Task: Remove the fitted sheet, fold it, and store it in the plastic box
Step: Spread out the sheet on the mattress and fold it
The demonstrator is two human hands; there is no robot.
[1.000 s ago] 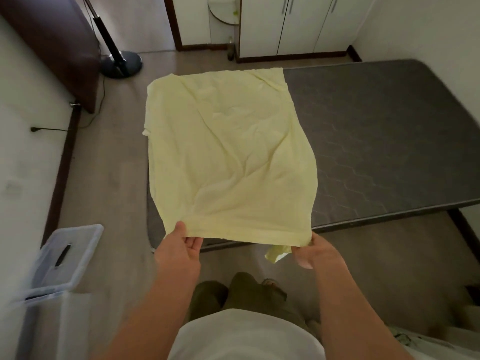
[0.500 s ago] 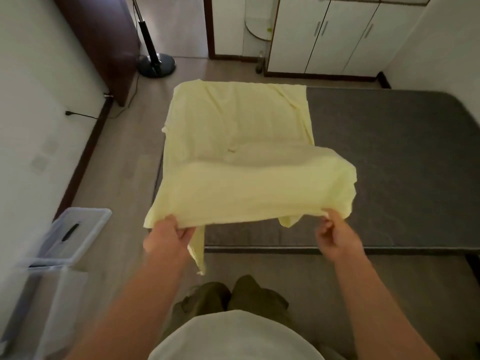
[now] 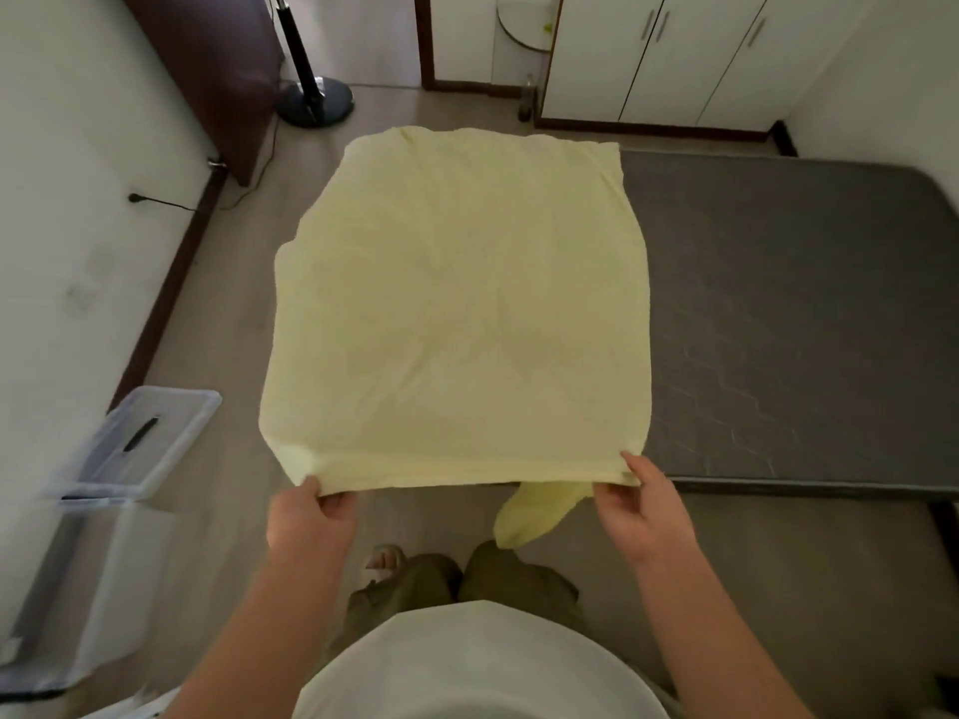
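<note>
The fitted sheet (image 3: 456, 313) hides the mattress's (image 3: 789, 324) left part.

A pale yellow fitted sheet (image 3: 456, 313), folded to a rough square, lies spread over the near-left part of the grey mattress (image 3: 778, 313). The left hand (image 3: 311, 526) and right hand (image 3: 646, 505) pinch its near edge at the two corners. A loose flap hangs below that edge. Left of the mattress, on the floor, stands a clear plastic box (image 3: 67, 589) with its lid (image 3: 140, 441).
</note>
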